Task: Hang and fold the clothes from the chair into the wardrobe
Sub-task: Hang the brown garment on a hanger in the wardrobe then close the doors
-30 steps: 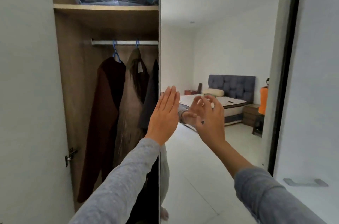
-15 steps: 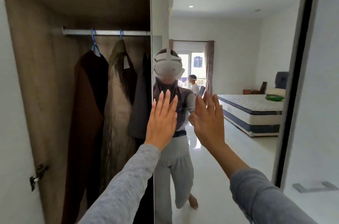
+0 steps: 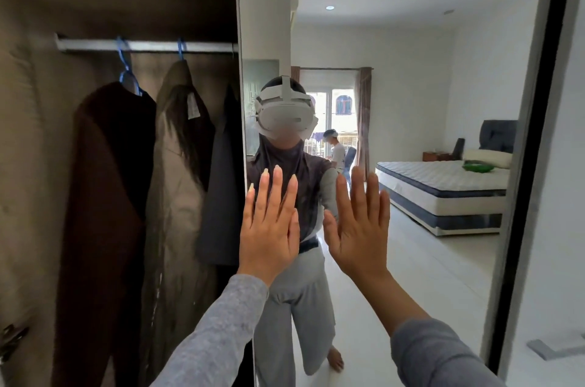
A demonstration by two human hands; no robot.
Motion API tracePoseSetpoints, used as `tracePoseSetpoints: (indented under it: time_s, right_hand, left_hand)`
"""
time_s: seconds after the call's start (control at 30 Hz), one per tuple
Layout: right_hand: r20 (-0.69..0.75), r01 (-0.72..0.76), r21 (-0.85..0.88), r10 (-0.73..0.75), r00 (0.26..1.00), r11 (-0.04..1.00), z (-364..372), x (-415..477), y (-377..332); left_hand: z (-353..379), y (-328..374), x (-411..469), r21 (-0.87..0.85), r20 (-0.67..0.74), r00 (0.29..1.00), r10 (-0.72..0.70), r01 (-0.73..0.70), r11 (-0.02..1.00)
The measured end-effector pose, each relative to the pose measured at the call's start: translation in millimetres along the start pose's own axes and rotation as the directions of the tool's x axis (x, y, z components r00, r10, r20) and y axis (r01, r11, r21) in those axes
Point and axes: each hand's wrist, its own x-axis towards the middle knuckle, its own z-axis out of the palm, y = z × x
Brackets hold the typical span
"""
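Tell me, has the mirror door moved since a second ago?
Yes. Against the clothes rail, the mirror door has swung inward, toward shutting.

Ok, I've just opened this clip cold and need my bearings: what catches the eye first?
The left hand and right hand are raised flat, fingers straight, at the mirrored door mid-frame, which reflects a person in a white headset. Left of it, the open wardrobe shows a brown garment, a beige coat and a dark garment hanging from the rail.
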Motion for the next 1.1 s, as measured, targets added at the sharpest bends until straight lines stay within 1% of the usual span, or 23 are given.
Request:
tracePoseSetpoints:
  time_s: [0.13,0.23,0.33,0.43,0.5,0.53,0.6,0.63,0.7,0.8,0.9,1.0,1.1]
  right_hand:
    - [0.022,0.006,0.015,-0.006,1.000,1.000,-3,1,0]
    - [0.093,0.000,0.022,-0.002,0.996,1.000,-15,-1,-1]
    - [0.189,0.002,0.075,-0.016,0.982,0.997,-29,-6,1]
    - [0.327,-0.036,0.141,-0.012,0.945,0.989,-52,-16,4]
    - [0.456,-0.064,0.202,-0.036,0.889,0.977,-67,-20,5]
    - [0.495,-0.069,0.225,-0.053,0.867,0.972,-76,-20,4]
    - [0.494,-0.058,0.254,-0.078,0.866,0.965,-93,-20,0]
    - [0.482,-0.059,0.285,-0.090,0.871,0.957,-107,-19,-8]
    - [0.476,-0.067,0.330,-0.105,0.873,0.942,-126,-18,-24]
    - [0.432,0.000,0.421,-0.201,0.879,0.907,-159,-25,-53]
    - [0.417,0.045,0.506,-0.290,0.861,0.861,-190,-36,-80]
    - [0.405,0.062,0.559,-0.337,0.850,0.827,-215,-46,-108]
    - [0.393,0.066,0.635,-0.396,0.830,0.770,-246,-54,-147]
  left_hand:
    - [-2,0,1,0.013,0.037,0.999,-0.008,0.008,1.000]
    - [-12,3,-1,0.022,0.097,0.995,-0.019,0.017,1.000]
    - [-29,4,0,0.043,0.186,0.982,-0.016,0.009,0.999]
    - [-56,2,-8,0.077,0.265,0.964,-0.030,0.010,0.997]
    - [-78,0,-19,0.119,0.304,0.952,-0.033,-0.004,0.993]
    - [-94,-1,-24,0.153,0.318,0.948,-0.032,-0.018,0.988]
    - [-122,0,-29,0.205,0.336,0.941,-0.026,-0.046,0.978]
    - [-143,1,-28,0.232,0.339,0.940,-0.045,-0.037,0.972]
    - [-174,1,-27,0.255,0.323,0.941,-0.099,0.014,0.967]
    - [-220,-2,-40,0.309,0.306,0.939,-0.156,0.057,0.949]
    - [-262,-7,-77,0.358,0.313,0.922,-0.228,0.108,0.927]
    - [-308,-14,-108,0.421,0.342,0.899,-0.275,0.115,0.900]
    - [-367,-28,-123,0.514,0.308,0.891,-0.334,0.140,0.846]
